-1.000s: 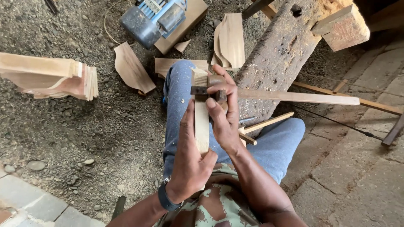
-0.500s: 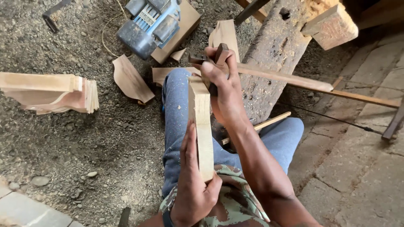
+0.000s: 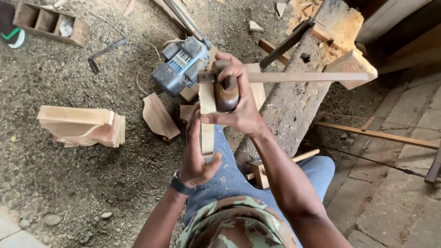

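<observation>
Head view: the right hand (image 3: 236,103) is closed over a dark wooden hand plane (image 3: 226,92), which is pressed onto the far end of a pale wooden strip (image 3: 206,117). The left hand (image 3: 195,154) is wrapped loosely round the near end of that strip, thumb out at 3 o'clock, and the strip is steadied above the knee, running from 6 toward 12 o'clock. The plane is judged to sit near the top of a stroke; how much of the face has been smoothed cannot be told, though fine shavings are scattered on the jeans. One strip and one plane are counted in the hands. At 10 o'clock from the hands one blue power tool (image 3: 181,66) is laid on the dirt floor (image 3: 73,183). One curved offcut (image 3: 158,117) is seen at 9 o'clock, and farther out one stack of shaped boards (image 3: 82,126). At 1 o'clock one rough timber beam (image 3: 308,92) is crossed by one long thin batten (image 3: 308,77).
</observation>
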